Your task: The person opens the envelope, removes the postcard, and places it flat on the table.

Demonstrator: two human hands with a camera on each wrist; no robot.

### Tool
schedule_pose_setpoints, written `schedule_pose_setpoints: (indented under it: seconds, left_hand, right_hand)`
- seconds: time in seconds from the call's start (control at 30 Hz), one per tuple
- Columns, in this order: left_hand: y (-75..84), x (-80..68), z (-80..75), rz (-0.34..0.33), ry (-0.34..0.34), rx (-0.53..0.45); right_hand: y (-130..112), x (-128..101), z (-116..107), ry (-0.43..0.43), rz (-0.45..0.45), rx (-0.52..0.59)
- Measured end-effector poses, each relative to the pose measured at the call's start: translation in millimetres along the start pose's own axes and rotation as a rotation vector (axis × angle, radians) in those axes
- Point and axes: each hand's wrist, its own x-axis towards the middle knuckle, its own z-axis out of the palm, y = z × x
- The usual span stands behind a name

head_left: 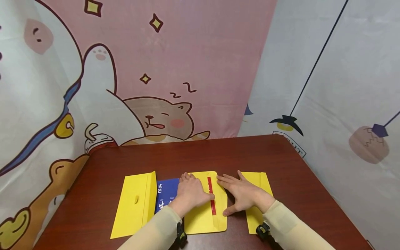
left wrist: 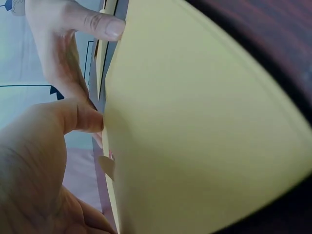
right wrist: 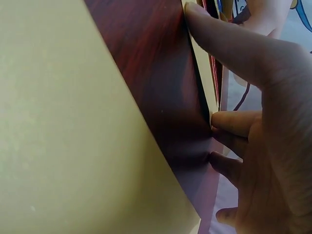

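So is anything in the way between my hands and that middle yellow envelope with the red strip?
Nothing visible is. The left hand already lies flat on the middle yellow envelope, beside its red strip. The right hand rests at the envelope's right edge, fingers reaching onto it, partly over the right yellow envelope.

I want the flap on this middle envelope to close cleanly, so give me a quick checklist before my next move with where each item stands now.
1. Left hand flat on the middle envelope, holding it down: ok.
2. Right hand at the flap's edge, fingers straight: ok.
3. Red strip on the flap uncovered and in view: ok.
4. Blue booklet fully inside the envelope: not ok, it sticks out on the left side.
5. Whether the strip's backing is peeled: cannot tell.
6. Left envelope and right envelope lying clear of the flap: ok, though the right hand rests over the right one.
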Motion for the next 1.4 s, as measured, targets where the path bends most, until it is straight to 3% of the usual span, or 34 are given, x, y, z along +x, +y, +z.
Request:
schedule_pose_setpoints:
  seconds: [0.27, 0.73, 1.03, 1.4]
  left_hand:
    - [-7.1, -0.8, -1.2, 0.021, -0.027, -0.075]
    - [-9.2, 2.4, -2.5, 0.058, -0.022, -0.097]
    - [-10.5, 0.2, -3.1, 0.057, -0.032, -0.096]
    - [-9.6, 1.2, -5.2, 0.056, -0.031, -0.103]
  right_hand:
    - [-5, 1, -4, -0.006, 0.001, -0.018]
    - [-21, 8, 3, 0.148, 0.024, -0.213]
    - [-28, 11, 9, 0.146, 0.041, -0.254]
    - [-26, 9, 9, 0.090, -0.045, -0.203]
